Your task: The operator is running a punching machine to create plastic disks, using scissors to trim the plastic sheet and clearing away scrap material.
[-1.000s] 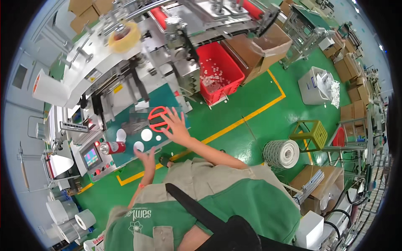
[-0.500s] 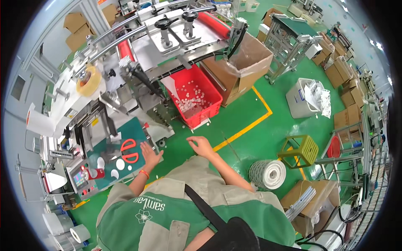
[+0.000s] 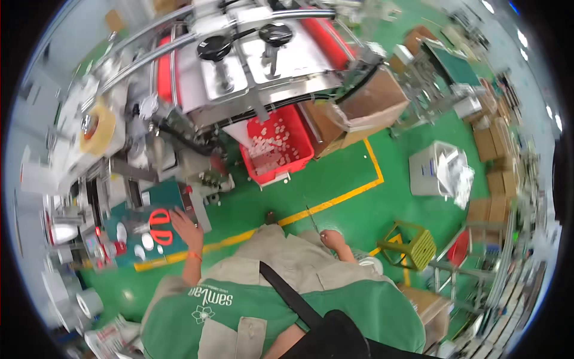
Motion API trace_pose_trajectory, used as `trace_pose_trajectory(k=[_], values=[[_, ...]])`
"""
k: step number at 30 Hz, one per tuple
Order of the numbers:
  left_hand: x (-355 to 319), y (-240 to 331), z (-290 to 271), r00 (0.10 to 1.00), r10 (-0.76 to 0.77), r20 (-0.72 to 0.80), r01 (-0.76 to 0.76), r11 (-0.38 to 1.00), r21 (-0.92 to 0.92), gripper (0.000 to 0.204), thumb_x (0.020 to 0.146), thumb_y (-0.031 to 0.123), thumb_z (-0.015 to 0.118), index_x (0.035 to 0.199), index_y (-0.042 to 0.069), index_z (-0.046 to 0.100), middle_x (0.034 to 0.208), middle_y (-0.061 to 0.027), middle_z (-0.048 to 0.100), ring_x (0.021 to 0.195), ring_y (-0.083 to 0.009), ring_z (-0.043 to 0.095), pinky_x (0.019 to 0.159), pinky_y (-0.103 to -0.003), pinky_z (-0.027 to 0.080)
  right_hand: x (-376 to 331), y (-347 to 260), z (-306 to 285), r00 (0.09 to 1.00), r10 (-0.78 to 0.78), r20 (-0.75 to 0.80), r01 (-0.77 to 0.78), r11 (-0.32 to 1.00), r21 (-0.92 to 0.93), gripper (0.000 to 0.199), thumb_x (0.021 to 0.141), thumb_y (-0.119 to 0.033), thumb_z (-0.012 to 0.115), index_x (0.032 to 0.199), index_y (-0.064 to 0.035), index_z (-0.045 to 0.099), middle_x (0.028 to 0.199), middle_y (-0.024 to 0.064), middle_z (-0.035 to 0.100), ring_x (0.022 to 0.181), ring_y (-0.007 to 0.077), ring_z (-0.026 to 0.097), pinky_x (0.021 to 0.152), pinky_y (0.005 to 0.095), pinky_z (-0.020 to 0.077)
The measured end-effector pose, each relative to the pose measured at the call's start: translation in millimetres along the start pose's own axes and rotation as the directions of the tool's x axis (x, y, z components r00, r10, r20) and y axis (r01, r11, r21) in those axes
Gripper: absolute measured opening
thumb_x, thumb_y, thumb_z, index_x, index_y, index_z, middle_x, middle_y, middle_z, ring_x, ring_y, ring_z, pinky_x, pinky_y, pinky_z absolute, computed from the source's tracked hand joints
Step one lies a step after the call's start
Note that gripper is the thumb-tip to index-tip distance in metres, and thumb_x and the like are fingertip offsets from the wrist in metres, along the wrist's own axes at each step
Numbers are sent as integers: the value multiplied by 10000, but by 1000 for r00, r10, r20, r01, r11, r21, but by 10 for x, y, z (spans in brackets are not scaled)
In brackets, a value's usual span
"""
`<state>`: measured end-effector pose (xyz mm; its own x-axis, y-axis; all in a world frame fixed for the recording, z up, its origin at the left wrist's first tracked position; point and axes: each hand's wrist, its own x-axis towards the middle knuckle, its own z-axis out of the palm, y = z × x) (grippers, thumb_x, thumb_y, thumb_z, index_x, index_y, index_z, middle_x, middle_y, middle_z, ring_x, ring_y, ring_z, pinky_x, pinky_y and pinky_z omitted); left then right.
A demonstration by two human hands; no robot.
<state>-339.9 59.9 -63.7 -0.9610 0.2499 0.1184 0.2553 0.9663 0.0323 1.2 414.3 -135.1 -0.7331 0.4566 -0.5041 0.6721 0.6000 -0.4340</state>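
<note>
My left hand (image 3: pixel 186 230) rests with its fingers stretched out at the edge of a green mat (image 3: pixel 164 194) on the machine's bench. Beside its fingertips lie scissors with orange handles (image 3: pixel 160 227); their blades are blurred. Several white round discs (image 3: pixel 147 241) are spread on the mat left of the scissors. My right hand (image 3: pixel 333 239) hangs over the floor by my right thigh, fingers curled closed. Whether anything is inside it cannot be seen. A thin dark line on the floor runs toward that hand.
Ahead stands a machine with black knobs (image 3: pixel 276 35) and red rollers. Below it sit a red crate (image 3: pixel 308 149) of small white pieces and a cardboard box (image 3: pixel 373 107). To the right are a white bin (image 3: pixel 423 173) and a green stool (image 3: pixel 412 248).
The view has shifted and blurred. My right hand has drawn back toward my right thigh, its fingers more closed. My left hand has moved nearer the scissors and lies flatter over the mat's edge.
</note>
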Motion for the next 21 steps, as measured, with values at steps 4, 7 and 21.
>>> trace_pose_trajectory(k=[4, 7, 21], values=[[115, 51, -17, 992, 64, -108, -69, 996, -51, 926, 610, 125, 638, 1387, -19, 155, 1414, -270, 182, 1324, -381, 186, 1071, -452, 187, 502, -275, -284, 970, -239, 33, 235, 967, 94, 228, 810, -246, 512, 936, -98, 631, 905, 164, 632, 831, 336, 601, 713, 413, 485], [165, 180, -87, 993, -37, -112, 28, 996, -81, 905, 612, 132, 628, 1395, 33, 186, 1420, -243, 197, 1321, -364, 204, 1066, -446, 204, 859, -1010, -636, 899, -438, -8, 431, 881, 196, 288, 802, -273, 584, 995, -64, 624, 916, 156, 635, 834, 307, 610, 720, 385, 483], [103, 115, -14, 987, -125, -104, 120, 991, -50, 927, 613, 159, 619, 1422, 129, 168, 1466, -141, 164, 1347, -286, 183, 1079, -409, 197, 1918, -3911, -396, 89, -942, -324, 882, 226, -414, 423, 761, -128, 471, 1167, -8, 481, 1261, 121, 451, 1213, 254, 398, 1033, 385, 294]])
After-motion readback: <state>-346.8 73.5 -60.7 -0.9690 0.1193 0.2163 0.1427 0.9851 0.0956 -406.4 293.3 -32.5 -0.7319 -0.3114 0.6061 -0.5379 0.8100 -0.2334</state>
